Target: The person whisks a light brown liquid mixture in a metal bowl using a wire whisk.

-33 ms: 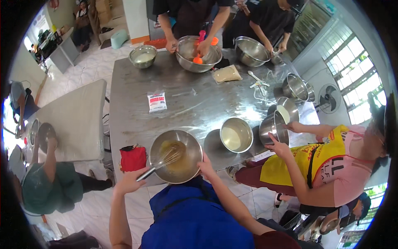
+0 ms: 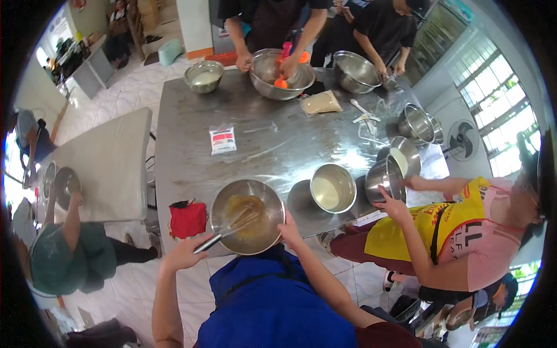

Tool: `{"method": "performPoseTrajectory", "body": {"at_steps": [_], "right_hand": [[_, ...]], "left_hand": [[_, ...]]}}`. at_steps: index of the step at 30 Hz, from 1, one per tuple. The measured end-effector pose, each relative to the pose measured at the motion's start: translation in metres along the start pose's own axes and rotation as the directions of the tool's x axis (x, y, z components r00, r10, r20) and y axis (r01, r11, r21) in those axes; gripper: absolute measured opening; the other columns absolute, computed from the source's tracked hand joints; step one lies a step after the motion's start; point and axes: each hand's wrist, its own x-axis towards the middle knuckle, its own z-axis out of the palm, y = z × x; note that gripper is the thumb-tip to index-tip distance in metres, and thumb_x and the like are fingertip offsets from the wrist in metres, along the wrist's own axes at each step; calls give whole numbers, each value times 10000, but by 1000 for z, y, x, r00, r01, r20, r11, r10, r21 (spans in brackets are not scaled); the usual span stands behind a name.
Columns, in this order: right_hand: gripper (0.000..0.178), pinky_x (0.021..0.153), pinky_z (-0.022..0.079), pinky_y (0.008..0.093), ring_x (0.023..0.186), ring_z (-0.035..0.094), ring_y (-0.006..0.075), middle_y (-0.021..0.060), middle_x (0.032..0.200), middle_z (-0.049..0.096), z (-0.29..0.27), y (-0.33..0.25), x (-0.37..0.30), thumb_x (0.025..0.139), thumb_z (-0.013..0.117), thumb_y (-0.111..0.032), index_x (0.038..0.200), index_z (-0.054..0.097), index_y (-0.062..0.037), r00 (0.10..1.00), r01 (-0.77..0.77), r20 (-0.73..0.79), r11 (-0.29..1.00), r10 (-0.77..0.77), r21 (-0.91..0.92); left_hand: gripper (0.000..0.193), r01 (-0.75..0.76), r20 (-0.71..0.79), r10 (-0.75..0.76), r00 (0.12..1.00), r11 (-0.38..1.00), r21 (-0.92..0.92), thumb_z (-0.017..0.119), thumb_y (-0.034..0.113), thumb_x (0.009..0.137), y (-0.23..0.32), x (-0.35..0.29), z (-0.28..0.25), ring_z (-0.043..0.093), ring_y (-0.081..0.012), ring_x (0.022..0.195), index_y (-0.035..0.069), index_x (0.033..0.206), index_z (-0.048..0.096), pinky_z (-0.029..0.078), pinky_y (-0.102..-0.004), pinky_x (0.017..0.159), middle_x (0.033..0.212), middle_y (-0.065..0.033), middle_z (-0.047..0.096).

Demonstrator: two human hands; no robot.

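Crowded kitchen, white tiled floor, long steel surface (image 2: 272, 145) running away from the near edge. Far left: second, pale table (image 2: 110, 162) with a person in green beside it. At the near-left corner of the surface, red cloth (image 2: 187, 219), flat, just beside the mixing bowl (image 2: 248, 216). Left hand (image 2: 184, 253) off the near edge, low and left of the bowl, grip wrapped tight round the handle of the whisk (image 2: 229, 226). Whisk's long axis slanting up and right from that grip, wire head down in the brown batter at bowl centre. Bowl right at the near edge, almost overhanging. Right hand (image 2: 288, 230) pressed on the bowl's right rim, fingers curled against the rim. Left hand the nearer to the handle, right hand the nearer to the rim.

Further right, a smaller bowl of pale liquid (image 2: 332, 188), near but apart from the mixing bowl. Beyond it, another person's hands on a tilted steel bowl (image 2: 385, 177) at the right edge. Open bare steel up the middle, only a small white packet (image 2: 223, 140) there; far end taken by other bowls and other people's hands.
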Motion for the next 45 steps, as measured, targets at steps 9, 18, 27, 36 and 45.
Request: {"method": "performPoseTrajectory", "body": {"at_steps": [9,18,27,36,45], "right_hand": [[828,930,388,305,1196,418,238,124,1337,415,22,-38,-6,645,415,85,1426,256,-140,983,157,132,965,-132,-210],[779,1051,238,303,1287,322,234,129,1379,370,17,-41,0,650,385,99,1405,277,-59,947,295,190,938,-260,-182],[813,1006,309,307,1241,369,229,110,1348,389,7,-15,13,637,376,123,1413,260,-88,974,217,110,959,-199,-185],[847,947,377,327,1184,415,240,117,1309,412,-1,-3,13,619,398,144,1414,250,-108,993,86,100,970,-64,-227],[842,997,321,307,1211,394,252,134,1314,410,11,-3,14,629,411,134,1420,228,-91,984,122,148,983,-101,-141]], "left_hand": [[559,147,3,-147,989,989,-26,623,180,764,-24,-24,-13,596,-292,976,214,1300,468,452,-329,855,1112,-112,616],[559,115,57,-109,992,987,-108,614,153,799,-28,-17,-17,556,-103,663,235,1327,450,457,-236,660,917,-63,663],[540,250,168,-217,961,947,-203,610,157,812,-7,-2,-6,454,-79,571,231,1324,458,430,-241,539,847,-24,603],[524,276,175,-231,957,911,-305,603,188,822,-3,8,-18,431,-59,503,260,1321,461,371,-229,435,662,18,516],[484,397,265,-342,901,898,-189,596,181,821,11,11,-34,426,-69,486,260,1289,503,353,-223,418,632,3,489]]}}
